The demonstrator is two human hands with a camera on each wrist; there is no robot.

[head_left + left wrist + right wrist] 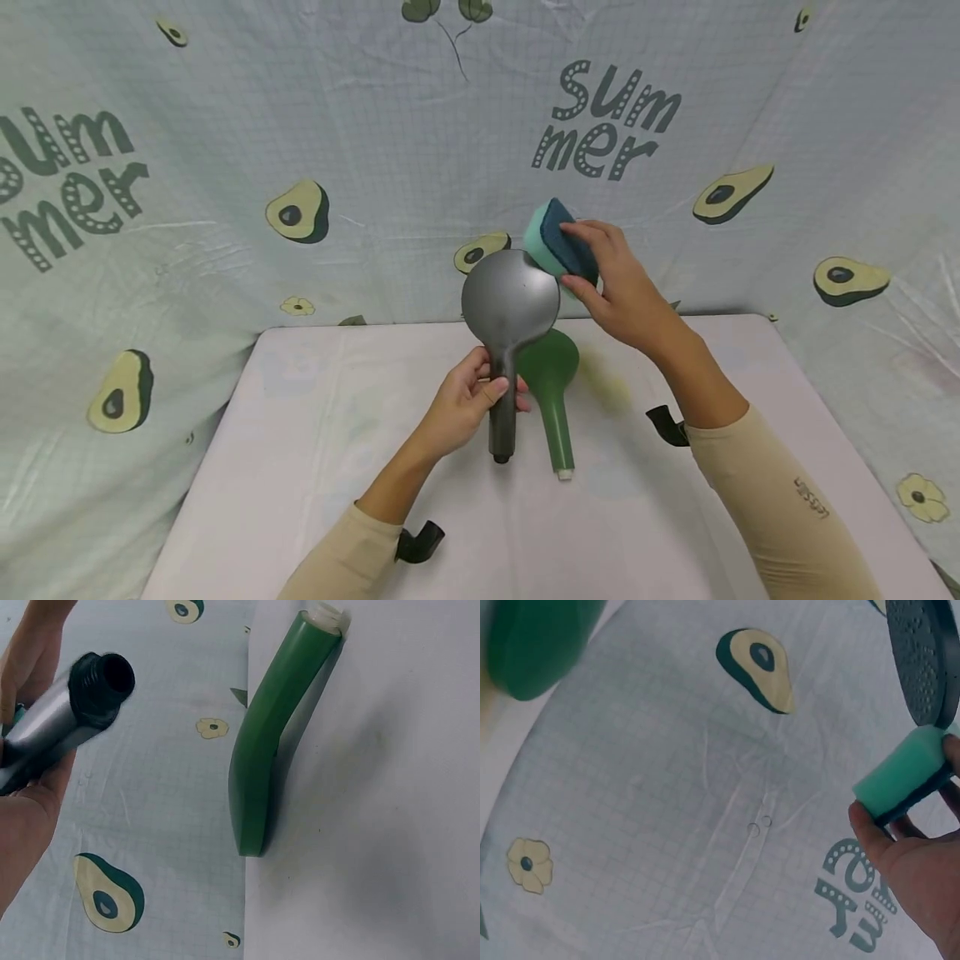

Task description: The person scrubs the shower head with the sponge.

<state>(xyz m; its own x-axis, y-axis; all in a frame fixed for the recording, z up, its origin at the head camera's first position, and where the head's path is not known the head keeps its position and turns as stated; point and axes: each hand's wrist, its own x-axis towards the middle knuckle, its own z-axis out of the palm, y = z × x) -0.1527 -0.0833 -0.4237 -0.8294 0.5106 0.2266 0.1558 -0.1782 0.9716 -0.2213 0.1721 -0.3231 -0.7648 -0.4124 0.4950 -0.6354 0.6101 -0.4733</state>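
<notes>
A dark grey shower head (511, 298) is held up over the table, its handle pointing down. My left hand (467, 402) grips that handle, and the threaded black end (101, 684) shows in the left wrist view. With fingers and thumb my right hand (626, 293) pinches a sponge (558, 242), teal foam on one side and a dark blue scouring layer on the other. The sponge's foam (901, 771) meets the rim of the shower head, whose face of small nozzles (922, 660) shows in the right wrist view. Behind lies a green shower head (553, 400) on the table.
The table (315, 433) has a pale pinkish-white cover. Behind it hangs a light cloth (405, 167) printed with avocados and lettering, close to the far table edge. Black wrist mounts (420, 542) stick out from both sleeves.
</notes>
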